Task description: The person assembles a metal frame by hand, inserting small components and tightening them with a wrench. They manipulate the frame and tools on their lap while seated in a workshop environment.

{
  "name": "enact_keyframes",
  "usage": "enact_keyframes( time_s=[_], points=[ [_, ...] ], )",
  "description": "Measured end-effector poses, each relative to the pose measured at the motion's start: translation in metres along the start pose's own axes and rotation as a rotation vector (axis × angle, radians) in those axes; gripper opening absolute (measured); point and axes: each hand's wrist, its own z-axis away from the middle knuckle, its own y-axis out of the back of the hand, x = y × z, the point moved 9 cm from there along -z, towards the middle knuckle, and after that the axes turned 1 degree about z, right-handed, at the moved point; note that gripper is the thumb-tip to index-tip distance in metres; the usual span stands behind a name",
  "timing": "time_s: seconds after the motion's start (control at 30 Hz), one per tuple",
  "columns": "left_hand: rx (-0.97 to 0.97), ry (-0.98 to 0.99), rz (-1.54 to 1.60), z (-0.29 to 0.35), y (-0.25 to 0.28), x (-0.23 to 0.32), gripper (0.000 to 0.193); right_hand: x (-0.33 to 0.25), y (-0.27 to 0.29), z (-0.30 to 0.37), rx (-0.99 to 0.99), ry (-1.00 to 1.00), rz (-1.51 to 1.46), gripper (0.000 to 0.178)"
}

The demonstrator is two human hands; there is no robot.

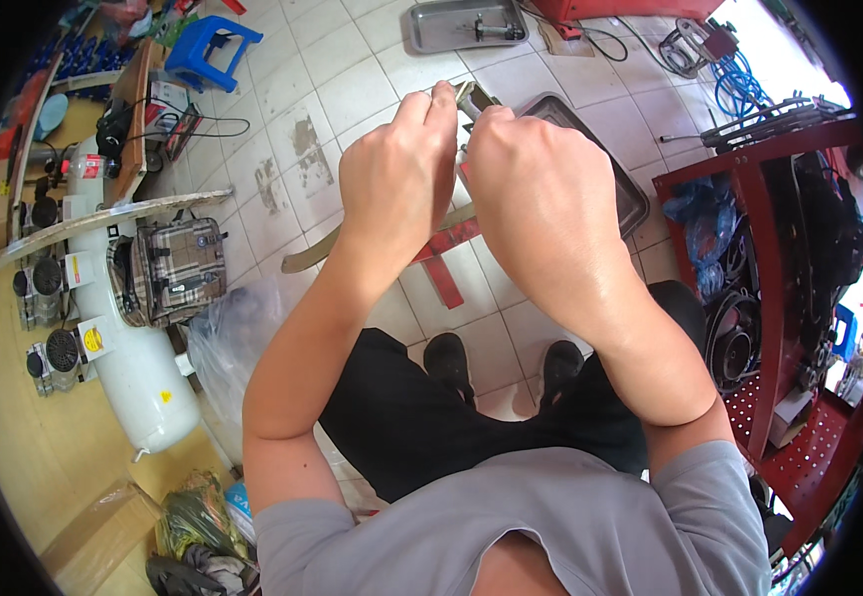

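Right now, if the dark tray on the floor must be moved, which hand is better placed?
Probably the right hand: in this view it overlaps the dark tray, while the left hand is farther left. Both look curled, largely hiding anything held.

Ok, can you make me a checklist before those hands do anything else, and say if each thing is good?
1. Bare left hand and bare right hand both in view: ok.
2. Gloves on: not ok, the skin is uncovered.
3. Firm grip on the small greyish piece showing between the hands: cannot tell, the hands hide most of it.
4. Black shoes clear of the red T-shaped bar: ok, there's floor between.
5. Everything inside the dark grey rectangular tray visible: not ok, the right hand and forearm cover part of it.
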Motion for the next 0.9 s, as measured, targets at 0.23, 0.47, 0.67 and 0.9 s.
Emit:
enact_keyframes(
  time_s=[0.23,0.47,0.67,0.9],
  points=[
    [0.038,-0.037,-0.038,0.005,0.0,-0.005,0.029,0.011,0.007,-0.009,0.001,0.17,-0.074,0.003],
    [0.017,0.014,-0.024,0.013,-0.001,-0.011,0.033,0.034,-0.005,-0.027,-0.229,0.085,-0.294,0.013],
    [0.052,-0.038,0.014,0.015,0.0,-0.011,0.036,0.05,-0.017,-0.033,-0.484,-0.033,-0.444,0.026],
    [0.038,-0.067,0.034,0.018,-0.001,-0.012,0.038,0.061,-0.024,-0.037,-0.557,-0.091,-0.611,0.029]
  ],
)
